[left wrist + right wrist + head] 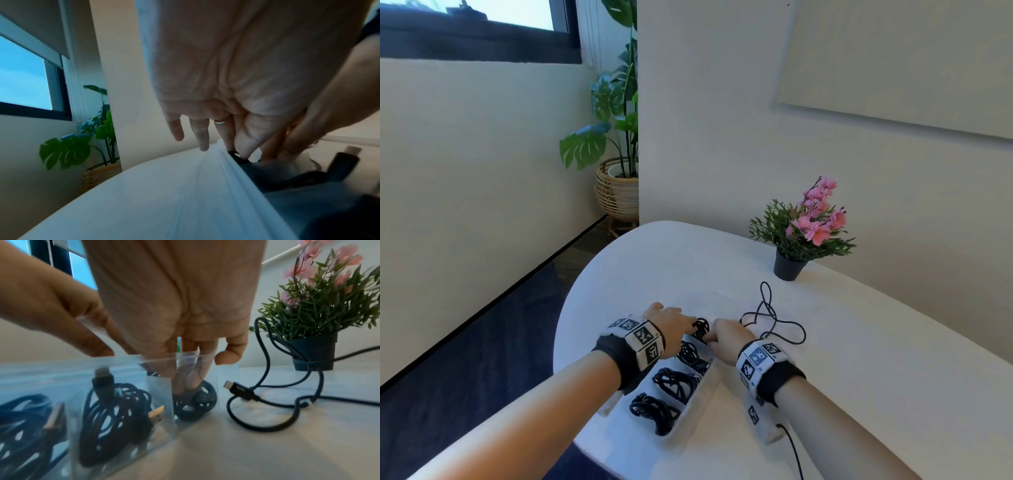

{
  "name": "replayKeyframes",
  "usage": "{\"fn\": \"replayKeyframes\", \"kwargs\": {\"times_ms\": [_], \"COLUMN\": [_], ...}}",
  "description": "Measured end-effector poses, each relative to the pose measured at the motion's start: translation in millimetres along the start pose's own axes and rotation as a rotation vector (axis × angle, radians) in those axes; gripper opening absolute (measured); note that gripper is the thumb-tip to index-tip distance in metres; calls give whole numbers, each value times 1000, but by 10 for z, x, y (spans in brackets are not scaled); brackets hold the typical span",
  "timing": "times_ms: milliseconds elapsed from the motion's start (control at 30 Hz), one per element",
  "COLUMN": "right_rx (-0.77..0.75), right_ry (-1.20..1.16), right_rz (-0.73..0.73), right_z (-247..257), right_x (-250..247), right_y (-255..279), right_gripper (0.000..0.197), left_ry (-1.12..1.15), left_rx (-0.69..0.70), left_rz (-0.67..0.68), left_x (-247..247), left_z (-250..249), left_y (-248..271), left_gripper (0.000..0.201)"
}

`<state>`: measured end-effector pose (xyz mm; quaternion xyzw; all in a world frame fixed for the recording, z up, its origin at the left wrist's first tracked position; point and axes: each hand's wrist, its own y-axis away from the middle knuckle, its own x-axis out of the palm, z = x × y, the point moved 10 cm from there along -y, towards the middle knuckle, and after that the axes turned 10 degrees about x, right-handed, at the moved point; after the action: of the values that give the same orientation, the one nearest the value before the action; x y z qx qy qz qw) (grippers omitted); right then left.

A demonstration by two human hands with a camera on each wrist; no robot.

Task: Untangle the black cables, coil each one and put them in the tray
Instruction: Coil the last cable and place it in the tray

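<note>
A clear tray (pixel 697 394) with several compartments lies on the white table (pixel 825 377). Three compartments hold coiled black cables (pixel 676 380), seen through the tray wall (pixel 51 369) in the right wrist view. Both hands meet over the far end compartment, on a small coiled cable (pixel 701 328). My left hand (pixel 671 325) pinches the coiled cable (pixel 234 153) just inside the tray rim (pixel 222 155). My right hand (pixel 726 335) reaches down into that compartment, its fingers (pixel 191 369) gripping the coiled cable (pixel 197 404). A loose black cable (pixel 774 318) sprawls to the right, its plug (pixel 236 388) beside the tray.
A black pot of pink flowers (pixel 791 267) stands at the back of the table, close behind the loose cable. A small white tagged block (pixel 760 421) with a lead lies under my right forearm. The table's left edge (pixel 565 325) is near my left wrist.
</note>
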<state>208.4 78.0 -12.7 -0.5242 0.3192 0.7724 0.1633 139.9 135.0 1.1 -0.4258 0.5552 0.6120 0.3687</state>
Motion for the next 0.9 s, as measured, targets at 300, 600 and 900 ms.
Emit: {"fn": "replayKeyframes", "kwargs": {"times_ms": [300, 600, 900], "right_rx": [64, 179, 38], "right_ry": [-82, 139, -204], "right_rz": [-372, 26, -87], "right_z": [-673, -1089, -804], "right_x": [-670, 232, 7], "right_y": [208, 537, 1295], "right_gripper": [53, 54, 22], "left_ry": [391, 665, 713], "left_rx": [-18, 11, 67], "left_rz": [-241, -359, -399], "left_x": [-238, -245, -138], "left_z": [-14, -331, -929], "left_y": [354, 590, 718], "left_gripper": [37, 35, 32]}}
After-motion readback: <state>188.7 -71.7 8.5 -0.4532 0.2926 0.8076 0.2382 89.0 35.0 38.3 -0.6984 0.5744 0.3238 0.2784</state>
